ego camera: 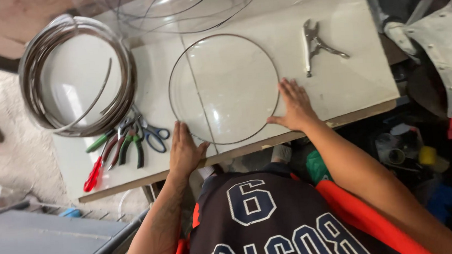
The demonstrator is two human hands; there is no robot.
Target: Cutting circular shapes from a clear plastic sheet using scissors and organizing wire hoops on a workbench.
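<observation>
On the table [347,84], both hands [185,152] [295,105] flank an empty wire ring [224,89].

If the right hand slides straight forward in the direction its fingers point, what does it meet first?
Probably the locking pliers. The right hand lies flat beside the wire ring, fingers pointing up the table; bare tabletop lies between, though the line may pass just left of them.

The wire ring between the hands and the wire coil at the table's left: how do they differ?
The wire ring is a single thin loop; the wire coil bundles many turns, with a loose end crossing inside it. The left hand and right hand press flat at the ring's edge; the coil lies untouched. Both are round, metal, flat on the table.
</observation>
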